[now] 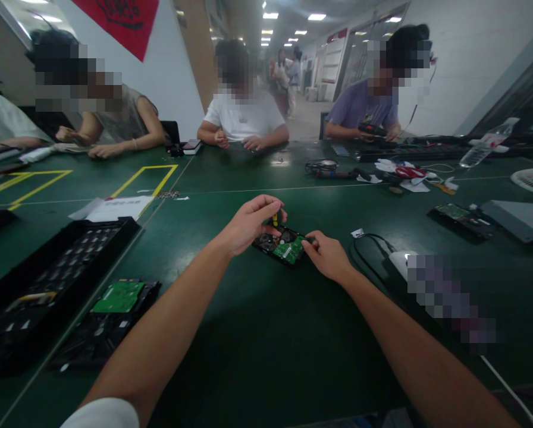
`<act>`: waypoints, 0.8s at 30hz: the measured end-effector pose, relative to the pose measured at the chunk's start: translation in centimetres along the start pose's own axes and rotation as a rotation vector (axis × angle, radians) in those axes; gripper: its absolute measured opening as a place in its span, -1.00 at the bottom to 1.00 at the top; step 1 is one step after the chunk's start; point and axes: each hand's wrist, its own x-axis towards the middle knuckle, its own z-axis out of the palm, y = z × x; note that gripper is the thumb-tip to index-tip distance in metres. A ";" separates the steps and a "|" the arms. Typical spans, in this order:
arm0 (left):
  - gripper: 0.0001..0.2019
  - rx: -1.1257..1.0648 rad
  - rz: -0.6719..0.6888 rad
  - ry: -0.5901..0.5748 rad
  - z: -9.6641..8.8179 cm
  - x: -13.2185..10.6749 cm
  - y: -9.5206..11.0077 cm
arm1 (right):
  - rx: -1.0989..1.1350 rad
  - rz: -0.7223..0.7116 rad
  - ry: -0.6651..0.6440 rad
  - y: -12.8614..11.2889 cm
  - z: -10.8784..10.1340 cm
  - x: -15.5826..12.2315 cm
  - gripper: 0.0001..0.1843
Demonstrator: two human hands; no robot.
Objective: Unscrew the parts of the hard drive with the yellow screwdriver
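Observation:
A black hard drive (284, 245) with a green circuit board on top lies on the dark green table (266, 321) in front of me. My left hand (251, 223) is closed around a small screwdriver (275, 219) with a yellow and black handle, held upright with its tip down on the drive. My right hand (326, 257) pinches the drive's right edge, fingers closed on it.
A black tray (47, 279) and another drive with a green board (117, 297) lie at the left. A black cable (369, 249) and a white box (400, 261) sit right of my hand. Three people sit across the table. More drives (460, 217), tools and a water bottle (487, 142) are at the right.

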 end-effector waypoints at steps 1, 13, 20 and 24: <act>-0.73 -0.028 -0.010 0.000 0.0 0.0 0.0 | -0.002 -0.005 0.007 0.1 0.0 0.0 -0.68; -0.67 0.030 -0.015 0.004 0.1 -0.1 0.2 | 0.002 -0.008 0.007 0.3 0.1 0.0 -0.65; -0.65 0.208 0.018 0.033 -0.1 0.0 0.0 | 0.036 0.016 -0.017 0.1 0.0 0.0 -0.67; -0.63 0.168 -0.036 -0.030 -0.1 -0.2 0.2 | 0.019 0.001 0.005 0.1 0.0 0.0 -0.69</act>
